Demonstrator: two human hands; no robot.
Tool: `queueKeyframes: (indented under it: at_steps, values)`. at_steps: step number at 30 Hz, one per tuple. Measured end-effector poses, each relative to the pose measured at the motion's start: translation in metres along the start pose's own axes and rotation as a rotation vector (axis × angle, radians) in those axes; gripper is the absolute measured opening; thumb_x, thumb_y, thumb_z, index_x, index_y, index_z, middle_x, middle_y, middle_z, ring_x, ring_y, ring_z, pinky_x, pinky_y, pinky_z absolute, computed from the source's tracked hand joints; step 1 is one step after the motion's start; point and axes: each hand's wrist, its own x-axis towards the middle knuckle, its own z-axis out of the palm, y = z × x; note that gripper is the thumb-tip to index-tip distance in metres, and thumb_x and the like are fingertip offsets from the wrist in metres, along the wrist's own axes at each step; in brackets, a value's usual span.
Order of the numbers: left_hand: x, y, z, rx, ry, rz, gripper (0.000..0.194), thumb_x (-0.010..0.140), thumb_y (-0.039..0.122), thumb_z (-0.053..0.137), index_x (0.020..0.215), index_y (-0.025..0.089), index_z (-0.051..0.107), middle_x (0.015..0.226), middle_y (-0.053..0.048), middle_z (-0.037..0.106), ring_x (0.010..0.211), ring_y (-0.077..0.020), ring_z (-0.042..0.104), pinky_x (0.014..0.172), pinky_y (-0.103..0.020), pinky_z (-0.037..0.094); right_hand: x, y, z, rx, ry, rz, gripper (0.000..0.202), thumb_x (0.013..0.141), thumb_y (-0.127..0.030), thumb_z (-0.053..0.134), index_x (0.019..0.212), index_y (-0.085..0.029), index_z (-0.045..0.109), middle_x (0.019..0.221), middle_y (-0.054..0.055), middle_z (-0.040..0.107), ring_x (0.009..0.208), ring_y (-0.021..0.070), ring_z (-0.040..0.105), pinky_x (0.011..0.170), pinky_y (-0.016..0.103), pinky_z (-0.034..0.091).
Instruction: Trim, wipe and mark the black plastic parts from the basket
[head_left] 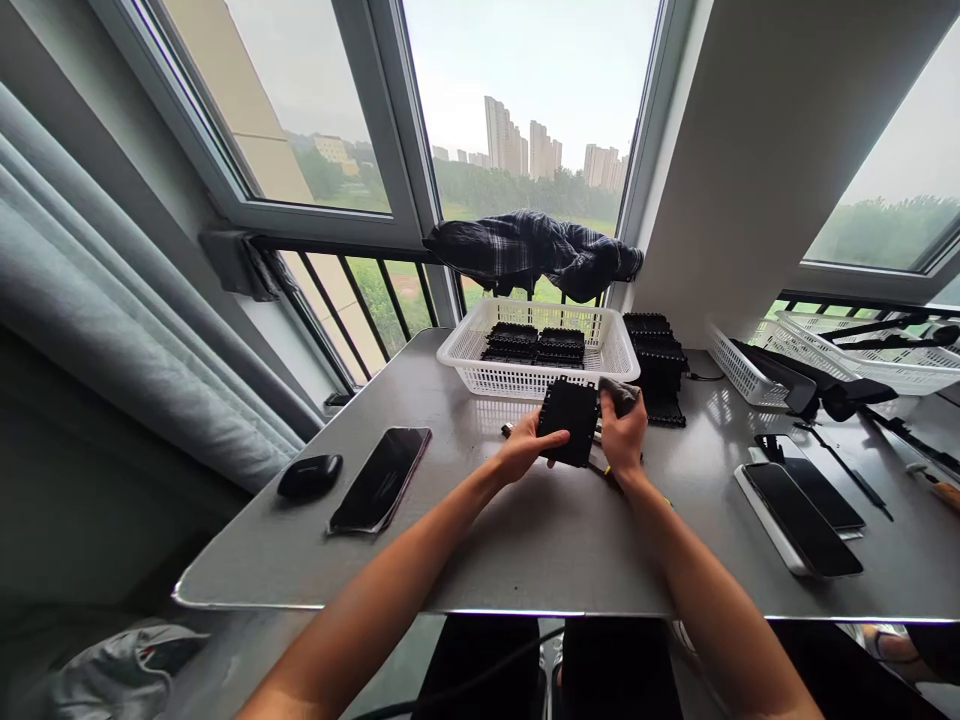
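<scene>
Two hands (pixel 523 447) (pixel 624 437), left holding one black panel (pixel 571 418), right one gray cloth (pixel 621 393)

A smooth gray bench (pixel 525 560) carries a dark rounded case (pixel 309 476) and a phone (pixel 381 480) at left, a white plastic basket (pixel 495 379) toward the far edge, a stack of black toothed pieces (pixel 657 366) just beside it, and, at right, a white box (pixel 775 532) and slim black strip (pixel 847 472).
</scene>
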Motion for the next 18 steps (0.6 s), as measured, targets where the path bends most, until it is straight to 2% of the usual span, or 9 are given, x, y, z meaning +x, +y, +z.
queueKeyframes:
  at_steps: [2, 5, 6, 8, 10, 12, 18]
  values:
    - [0.001, -0.002, -0.001, 0.056, 0.022, 0.011, 0.050, 0.060, 0.037, 0.083, 0.097, 0.014, 0.058, 0.069, 0.000, 0.064, 0.048, -0.0113, 0.058, 0.037, -0.020, 0.040, 0.008, 0.002, -0.004, -0.005, 0.048, 0.026, 0.031, 0.081, -0.045, 0.061, 0.094, -0.017, 0.059, 0.090, 0.007, 0.068, 0.080, 0.0191, 0.062, 0.078, 0.033, 0.048]
    - [0.005, -0.004, -0.003, 0.098, 0.248, 0.095, 0.051, 0.061, 0.037, 0.082, 0.100, 0.016, 0.056, 0.066, 0.003, 0.061, 0.041, -0.0087, 0.052, 0.034, -0.020, 0.038, 0.011, 0.002, -0.007, 0.014, 0.077, 0.073, 0.030, 0.081, -0.044, 0.060, 0.092, -0.017, 0.059, 0.089, 0.006, 0.067, 0.078, 0.0184, 0.060, 0.077, 0.033, 0.049]
    - [0.006, -0.004, -0.004, 0.085, 0.326, 0.132, 0.051, 0.061, 0.038, 0.082, 0.099, 0.016, 0.056, 0.066, 0.003, 0.061, 0.040, -0.0079, 0.051, 0.034, -0.020, 0.037, 0.010, 0.001, -0.007, 0.032, 0.044, 0.078, 0.029, 0.080, -0.044, 0.060, 0.091, -0.018, 0.060, 0.088, 0.005, 0.067, 0.077, 0.0182, 0.060, 0.076, 0.033, 0.049]
    - [0.008, -0.004, -0.005, 0.026, 0.408, 0.190, 0.050, 0.061, 0.038, 0.082, 0.097, 0.016, 0.056, 0.070, 0.002, 0.061, 0.042, -0.0076, 0.051, 0.034, -0.020, 0.038, 0.003, -0.003, -0.004, 0.066, -0.122, 0.069, 0.026, 0.077, -0.042, 0.062, 0.088, -0.019, 0.060, 0.083, 0.004, 0.067, 0.074, 0.0180, 0.060, 0.073, 0.032, 0.049]
    - [0.008, -0.002, -0.005, -0.054, 0.409, 0.214, 0.049, 0.060, 0.038, 0.082, 0.095, 0.015, 0.056, 0.073, 0.001, 0.061, 0.046, -0.0078, 0.053, 0.036, -0.020, 0.040, -0.005, -0.006, 0.000, 0.067, -0.307, 0.032, 0.023, 0.076, -0.040, 0.064, 0.086, -0.020, 0.061, 0.080, 0.003, 0.068, 0.071, 0.0180, 0.060, 0.070, 0.031, 0.049]
    - [0.007, 0.001, -0.006, -0.110, 0.370, 0.192, 0.046, 0.060, 0.037, 0.082, 0.091, 0.015, 0.055, 0.071, 0.002, 0.059, 0.046, -0.0070, 0.052, 0.036, -0.019, 0.040, -0.012, -0.009, 0.002, 0.045, -0.389, -0.010, 0.020, 0.077, -0.038, 0.064, 0.085, -0.020, 0.060, 0.080, 0.003, 0.068, 0.070, 0.0183, 0.060, 0.069, 0.031, 0.048]
    - [0.001, 0.006, -0.006, -0.101, 0.210, 0.087, 0.042, 0.062, 0.035, 0.081, 0.087, 0.016, 0.054, 0.060, 0.005, 0.055, 0.039, -0.0054, 0.045, 0.035, -0.019, 0.036, -0.016, -0.009, 0.004, 0.029, -0.276, -0.042, 0.021, 0.082, -0.040, 0.061, 0.089, -0.020, 0.059, 0.081, 0.003, 0.068, 0.073, 0.0187, 0.060, 0.073, 0.031, 0.048]
